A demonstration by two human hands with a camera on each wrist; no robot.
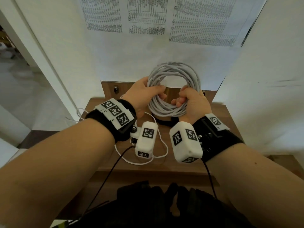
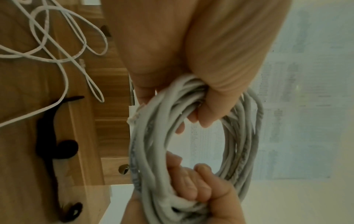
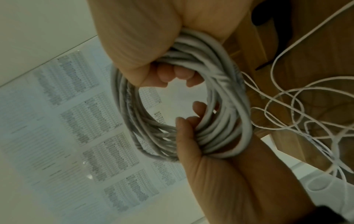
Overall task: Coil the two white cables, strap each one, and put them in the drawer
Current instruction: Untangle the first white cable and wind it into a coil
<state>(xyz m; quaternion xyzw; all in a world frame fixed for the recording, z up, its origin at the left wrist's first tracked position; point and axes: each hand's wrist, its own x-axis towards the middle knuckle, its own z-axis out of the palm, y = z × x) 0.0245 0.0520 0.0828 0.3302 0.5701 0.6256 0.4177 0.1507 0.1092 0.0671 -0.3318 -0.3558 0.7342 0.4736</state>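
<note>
I held the coil point(image 1: 174, 89) upright in the air over the far part of the wooden top point(image 1: 227, 129), one hand on each side. My left hand point(image 1: 141, 94) gripped its left side, fingers curled through the ring. My right hand point(image 1: 192, 102) clamped the lower right side, fingers wrapped round the strands. The thin cable point(image 1: 162, 145) lay loose and tangled on the top, near my left wrist. A black strap point(image 2: 55, 145) lay on the wood below the coil.
</note>
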